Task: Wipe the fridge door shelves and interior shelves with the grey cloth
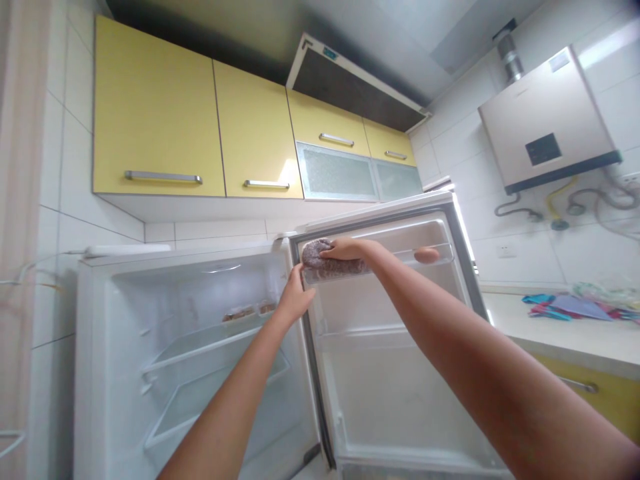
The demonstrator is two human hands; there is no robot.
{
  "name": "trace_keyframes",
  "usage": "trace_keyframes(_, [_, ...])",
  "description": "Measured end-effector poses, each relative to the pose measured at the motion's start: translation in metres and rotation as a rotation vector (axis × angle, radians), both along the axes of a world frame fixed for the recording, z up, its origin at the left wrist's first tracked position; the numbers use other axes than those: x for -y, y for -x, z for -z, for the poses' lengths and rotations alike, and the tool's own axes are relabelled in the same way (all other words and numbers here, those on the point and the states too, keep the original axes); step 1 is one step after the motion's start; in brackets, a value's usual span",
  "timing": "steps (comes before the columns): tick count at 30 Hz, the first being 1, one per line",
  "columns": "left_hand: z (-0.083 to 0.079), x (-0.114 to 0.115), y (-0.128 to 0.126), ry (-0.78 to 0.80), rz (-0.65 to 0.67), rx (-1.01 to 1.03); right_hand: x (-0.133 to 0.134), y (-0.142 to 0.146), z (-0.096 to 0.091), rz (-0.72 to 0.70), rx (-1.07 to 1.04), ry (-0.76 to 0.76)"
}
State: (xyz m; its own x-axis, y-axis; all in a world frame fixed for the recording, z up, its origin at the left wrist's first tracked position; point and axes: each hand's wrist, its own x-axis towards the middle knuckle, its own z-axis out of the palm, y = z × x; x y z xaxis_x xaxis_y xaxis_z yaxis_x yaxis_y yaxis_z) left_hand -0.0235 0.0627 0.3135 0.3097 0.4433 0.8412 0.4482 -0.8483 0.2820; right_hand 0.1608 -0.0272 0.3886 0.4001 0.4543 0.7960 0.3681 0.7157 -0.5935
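A white fridge (100,313) stands open, its door (400,373) swung to the right. My right hand (345,249) rests closed on a purplish-grey frozen lump in a bag (325,263), which lies in the clear top shelf of the door. My left hand (295,297) grips the inner edge of the door just below that shelf. One egg (427,255) sits further right in the same shelf. Inside the fridge, a tray of food (247,311) lies on a glass shelf.
Yellow wall cupboards (160,120) hang above the fridge, with a range hood (350,77) beside them. A water heater (547,120) is on the right wall. Colourful items (565,308) lie on the counter at the right.
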Motion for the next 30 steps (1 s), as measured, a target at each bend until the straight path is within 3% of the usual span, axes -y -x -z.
trace_keyframes(3, [-0.004,0.01,-0.01,-0.025,-0.029,0.098,0.009,-0.014,0.0,0.075,0.046,-0.005])
trace_keyframes(6, [-0.017,0.032,-0.02,-0.184,-0.087,0.126,0.025,-0.037,0.0,0.164,0.095,-0.032])
trace_keyframes(8, [-0.034,0.046,-0.026,-0.279,-0.117,-0.01,0.04,-0.058,0.003,0.216,0.117,-0.056])
trace_keyframes(11, [-0.064,0.059,-0.037,-0.32,-0.121,-0.373,0.064,-0.099,0.015,0.314,0.23,-0.084])
trace_keyframes(13, [-0.083,0.06,-0.044,-0.266,-0.081,-0.595,0.077,-0.129,0.028,0.509,0.449,-0.104])
trace_keyframes(17, [-0.112,0.049,-0.053,-0.068,-0.022,-0.769,0.083,-0.187,0.051,0.752,0.448,-0.132])
trace_keyframes(20, [-0.126,0.041,-0.051,0.049,0.037,-0.827,0.069,-0.217,0.063,0.716,0.333,-0.073])
trace_keyframes(23, [-0.134,0.037,-0.05,0.322,0.092,-0.85,0.051,-0.231,0.071,0.584,0.193,0.002])
trace_keyframes(25, [-0.136,0.036,-0.055,0.453,0.088,-0.84,0.043,-0.232,0.073,0.555,0.126,-0.012])
trace_keyframes(30, [-0.128,0.03,-0.069,0.513,0.083,-0.827,0.04,-0.217,0.077,0.657,0.132,-0.166])
